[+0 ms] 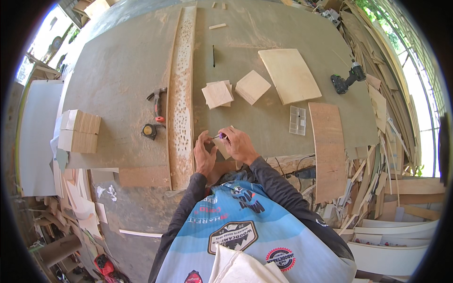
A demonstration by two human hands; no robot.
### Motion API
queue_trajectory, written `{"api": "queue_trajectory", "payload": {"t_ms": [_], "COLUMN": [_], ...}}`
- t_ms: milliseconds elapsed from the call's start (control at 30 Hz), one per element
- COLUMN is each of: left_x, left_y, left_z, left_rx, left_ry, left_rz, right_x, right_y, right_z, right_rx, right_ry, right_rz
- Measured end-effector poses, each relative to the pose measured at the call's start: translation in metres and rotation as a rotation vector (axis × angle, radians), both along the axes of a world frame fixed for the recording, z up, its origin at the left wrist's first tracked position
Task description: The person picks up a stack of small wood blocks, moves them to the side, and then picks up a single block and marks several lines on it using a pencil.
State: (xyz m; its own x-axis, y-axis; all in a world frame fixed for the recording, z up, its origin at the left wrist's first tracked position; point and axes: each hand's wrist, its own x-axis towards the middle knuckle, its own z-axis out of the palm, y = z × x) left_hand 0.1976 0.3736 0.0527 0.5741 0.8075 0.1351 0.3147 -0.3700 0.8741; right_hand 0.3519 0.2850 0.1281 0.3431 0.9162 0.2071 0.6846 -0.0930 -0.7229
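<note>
At the near edge of the worktable, my right hand is closed on a small purple-handled screwdriver. Its thin metal shaft points left, toward the fingertips of my left hand. Between my hands is a small light wooden piece; the fingers of my left hand curl at its left edge and appear to grip it. The screwdriver's tip is too small to make out. Just beyond my hands lie two low stacks of square wooden pieces, one on the left and one on the right.
A dusty, holed wooden strip crosses the table. Left of it lie a hammer, a tape measure and a block stack. To the right are boards, a clear divided case and a cordless drill.
</note>
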Motion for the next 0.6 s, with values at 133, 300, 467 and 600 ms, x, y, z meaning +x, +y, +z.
{"api": "queue_trajectory", "payload": {"t_ms": [133,300,467,600], "left_x": [0.0012,-0.0003,-0.0008,-0.0008], "left_y": [0.0005,0.0016,0.0021,0.0013], "left_z": [0.0048,-0.0006,0.0015,0.0024], "left_rx": [-0.042,-0.065,-0.073,-0.076], "left_ry": [-0.004,0.019,0.031,0.031], "left_rz": [0.007,0.006,-0.002,0.001], "right_x": [0.0014,-0.0016,-0.0029,-0.0032], "right_y": [-0.0006,0.0005,0.0017,0.0014], "right_z": [-0.0071,-0.0032,0.0011,-0.0002], "right_rx": [0.064,0.068,0.045,0.043], "right_ry": [0.000,-0.012,-0.027,-0.041], "right_rz": [0.010,0.024,0.033,0.032]}}
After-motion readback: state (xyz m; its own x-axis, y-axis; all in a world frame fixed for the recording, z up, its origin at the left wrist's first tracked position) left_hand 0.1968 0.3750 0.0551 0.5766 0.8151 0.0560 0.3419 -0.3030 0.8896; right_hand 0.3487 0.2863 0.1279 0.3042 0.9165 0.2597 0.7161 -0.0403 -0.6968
